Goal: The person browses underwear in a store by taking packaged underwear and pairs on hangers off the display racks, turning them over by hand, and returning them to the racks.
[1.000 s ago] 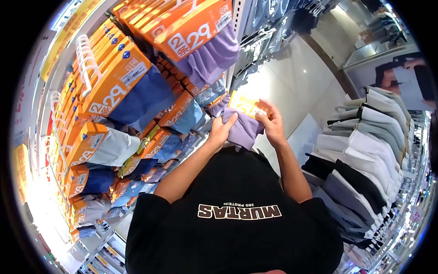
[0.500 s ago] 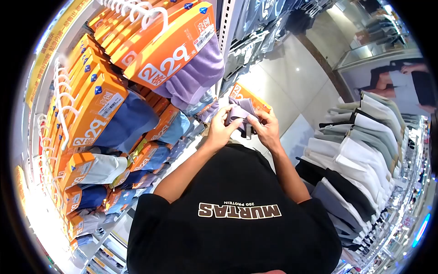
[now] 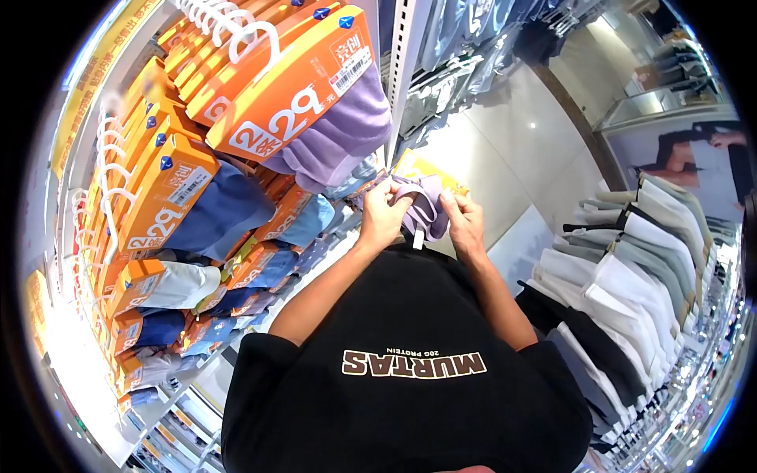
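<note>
Two hands (image 3: 381, 214) (image 3: 465, 224), gripping one purple garment (image 3: 431, 189)

the soft purple garment (image 3: 430, 206) is bunched and partly spread between the left hand (image 3: 382, 211) and the right hand (image 3: 465, 222), its band curving into a loop. a small white tag (image 3: 418, 239) hangs at its lower edge; an orange-yellow card (image 3: 426, 169) lies just beyond it, its print washed out.

There are two hands (image 3: 382, 214), one held purple garment (image 3: 434, 206) and one black T-shirt (image 3: 402, 315).
</note>
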`<state>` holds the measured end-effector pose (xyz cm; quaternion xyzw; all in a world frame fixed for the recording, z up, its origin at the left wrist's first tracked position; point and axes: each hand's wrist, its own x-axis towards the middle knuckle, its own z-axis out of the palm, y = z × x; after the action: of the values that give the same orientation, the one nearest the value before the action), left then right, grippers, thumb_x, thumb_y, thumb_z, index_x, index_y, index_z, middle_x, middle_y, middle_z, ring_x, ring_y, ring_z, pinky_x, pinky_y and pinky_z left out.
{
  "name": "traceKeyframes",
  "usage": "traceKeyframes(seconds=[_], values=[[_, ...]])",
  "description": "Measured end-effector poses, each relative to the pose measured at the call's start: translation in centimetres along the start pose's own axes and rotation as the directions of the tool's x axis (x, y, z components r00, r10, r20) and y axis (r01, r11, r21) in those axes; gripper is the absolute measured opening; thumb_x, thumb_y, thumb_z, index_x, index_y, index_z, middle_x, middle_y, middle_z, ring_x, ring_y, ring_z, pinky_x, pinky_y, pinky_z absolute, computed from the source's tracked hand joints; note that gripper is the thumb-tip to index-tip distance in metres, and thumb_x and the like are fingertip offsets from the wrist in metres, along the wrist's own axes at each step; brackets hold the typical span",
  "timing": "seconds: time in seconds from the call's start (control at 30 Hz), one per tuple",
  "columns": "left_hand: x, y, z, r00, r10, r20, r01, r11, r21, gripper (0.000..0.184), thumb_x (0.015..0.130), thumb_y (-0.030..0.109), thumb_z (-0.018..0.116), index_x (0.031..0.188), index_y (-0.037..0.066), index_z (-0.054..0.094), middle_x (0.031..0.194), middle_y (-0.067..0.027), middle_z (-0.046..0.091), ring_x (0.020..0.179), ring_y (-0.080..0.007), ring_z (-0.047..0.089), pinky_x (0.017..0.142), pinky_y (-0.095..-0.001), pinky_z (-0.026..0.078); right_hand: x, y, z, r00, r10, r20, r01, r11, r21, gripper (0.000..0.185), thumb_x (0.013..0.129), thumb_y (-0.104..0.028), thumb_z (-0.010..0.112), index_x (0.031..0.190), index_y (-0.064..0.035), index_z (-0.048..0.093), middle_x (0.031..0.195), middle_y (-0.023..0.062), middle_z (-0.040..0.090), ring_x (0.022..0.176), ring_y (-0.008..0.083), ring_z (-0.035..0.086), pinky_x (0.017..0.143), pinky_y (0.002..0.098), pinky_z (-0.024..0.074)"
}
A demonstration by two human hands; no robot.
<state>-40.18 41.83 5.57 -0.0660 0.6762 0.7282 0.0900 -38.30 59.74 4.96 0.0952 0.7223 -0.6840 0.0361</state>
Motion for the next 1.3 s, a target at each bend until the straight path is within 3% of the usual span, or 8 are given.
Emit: traceKeyframes(seconds=[0.07, 0.2, 0.33, 0.47, 0.7, 0.9, 1.1, 1.3], values=[[0.0, -0.1, -0.2, 1.000, 0.004, 0.021, -0.004, 1.000, -0.020, 0.018, 0.091, 0.010, 0.067, 0.101, -0.004, 0.060, 0.087, -0.0074, 0.067, 0.077, -0.0102, 0.062, 0.069, -0.0249, 0.050, 0.2, -0.5, 0.5, 0.997, -0.071, 0.034, 0.074, 0.991, -0.107, 0.032, 0.097, -0.027, 0.063, 0.094, 0.0041, 0.072, 0.106, 0.0111, 0.056, 0.088, 0.0148, 0.057, 0.077, 0.0284, 0.0471], [-0.3, 0.9, 0.5, 0.999, 0.035, 0.040, -0.032, 0.998, -0.058, 0.047, 0.087, 0.025, 0.073, 0.119, -0.003, 0.051, 0.108, -0.0117, 0.061, 0.094, -0.0165, 0.060, 0.082, -0.0290, 0.050, 0.7, -0.8, 0.5, 0.993, 0.073, 0.097, -0.062, 0.992, -0.114, 0.023, 0.093, -0.020, 0.067, 0.097, 0.0018, 0.073, 0.104, 0.0110, 0.058, 0.087, 0.0166, 0.059, 0.074, 0.0296, 0.0493], [-0.3, 1.7, 2.3, 0.996, 0.031, -0.078, -0.025, 0.997, 0.066, 0.047, 0.088, 0.026, 0.074, 0.117, -0.003, 0.052, 0.102, -0.0112, 0.063, 0.091, -0.0159, 0.061, 0.081, -0.0298, 0.051, 1.2, -2.1, 0.6, 0.961, -0.248, 0.123, 0.270, 0.935, -0.229, 0.018, 0.085, -0.013, 0.075, 0.099, -0.0017, 0.074, 0.108, 0.0132, 0.059, 0.089, 0.0214, 0.063, 0.078, 0.0309, 0.0517], [1.2, 0.7, 3.2, 0.989, 0.087, -0.121, -0.083, 0.996, 0.040, 0.044, 0.090, 0.024, 0.073, 0.117, -0.004, 0.052, 0.100, -0.0118, 0.065, 0.092, -0.0159, 0.062, 0.082, -0.0297, 0.051, 2.6, -3.5, -0.7, 0.961, -0.228, 0.155, 0.254, 0.950, -0.183, 0.017, 0.084, -0.012, 0.077, 0.098, -0.0035, 0.075, 0.112, 0.0141, 0.058, 0.095, 0.0224, 0.063, 0.079, 0.0320, 0.0521], [2.7, 1.3, 6.2, 0.990, 0.116, -0.076, -0.117, 0.993, 0.002, 0.042, 0.089, 0.017, 0.075, 0.118, -0.004, 0.054, 0.106, -0.0125, 0.066, 0.098, -0.0159, 0.063, 0.087, -0.0299, 0.051, 6.4, -4.4, -5.1, 0.956, 0.025, 0.293, -0.008, 0.998, -0.060, 0.018, 0.092, -0.014, 0.069, 0.094, 0.0039, 0.073, 0.080, 0.0060, 0.071, 0.071, 0.0101, 0.062, 0.066, 0.0259, 0.0514], [5.3, 1.5, 8.9, 0.987, 0.123, -0.102, -0.112, 0.988, 0.110, 0.035, 0.088, 0.009, 0.071, 0.117, -0.004, 0.055, 0.106, -0.0118, 0.066, 0.097, -0.0148, 0.063, 0.086, -0.0288, 0.051, 10.3, -4.5, -8.1, 0.937, 0.143, 0.319, -0.140, 0.990, -0.032, 0.017, 0.092, -0.014, 0.070, 0.097, 0.0017, 0.073, 0.083, 0.0041, 0.071, 0.073, 0.0084, 0.063, 0.066, 0.0249, 0.0512], [7.7, 2.4, 11.8, 0.983, 0.090, -0.162, -0.092, 0.996, -0.002, 0.032, 0.090, 0.006, 0.068, 0.117, -0.005, 0.055, 0.106, -0.0098, 0.066, 0.095, -0.0126, 0.063, 0.085, -0.0274, 0.051, 12.6, -5.5, -10.8, 0.903, 0.018, 0.429, -0.098, 0.981, 0.166, 0.022, 0.083, -0.006, 0.079, 0.102, 0.0015, 0.071, 0.098, 0.0068, 0.070, 0.086, 0.0126, 0.065, 0.079, 0.0278, 0.0550], [8.8, 2.3, 14.3, 0.953, 0.150, -0.265, -0.142, 0.989, 0.048, 0.033, 0.090, 0.005, 0.066, 0.119, -0.004, 0.055, 0.110, -0.0125, 0.066, 0.098, -0.0158, 0.064, 0.087, -0.0295, 0.051, 14.9, -5.9, -12.8, 0.899, -0.016, 0.438, 0.022, 1.000, -0.009, 0.024, 0.081, -0.007, 0.080, 0.102, 0.0008, 0.072, 0.096, 0.0050, 0.067, 0.088, 0.0129, 0.064, 0.080, 0.0270, 0.0543]])
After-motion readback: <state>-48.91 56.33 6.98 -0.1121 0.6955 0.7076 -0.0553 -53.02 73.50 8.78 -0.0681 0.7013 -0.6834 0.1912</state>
